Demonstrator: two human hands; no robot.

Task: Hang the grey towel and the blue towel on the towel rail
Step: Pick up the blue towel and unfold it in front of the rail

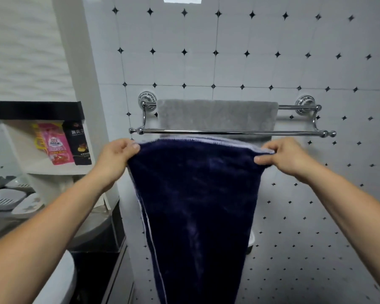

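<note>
A chrome double towel rail is fixed to the tiled wall. The grey towel hangs over its rear bar, spread flat. I hold the dark blue towel stretched by its top edge just below and in front of the front bar. My left hand pinches the towel's top left corner. My right hand pinches the top right corner. The towel hangs down long between my forearms, with a pale edge showing along its left side and top.
At the left, a white shelf holds a pink packet and a black packet. Soap dishes sit lower left beside a white pillar. White wall tiles with black diamonds surround the rail.
</note>
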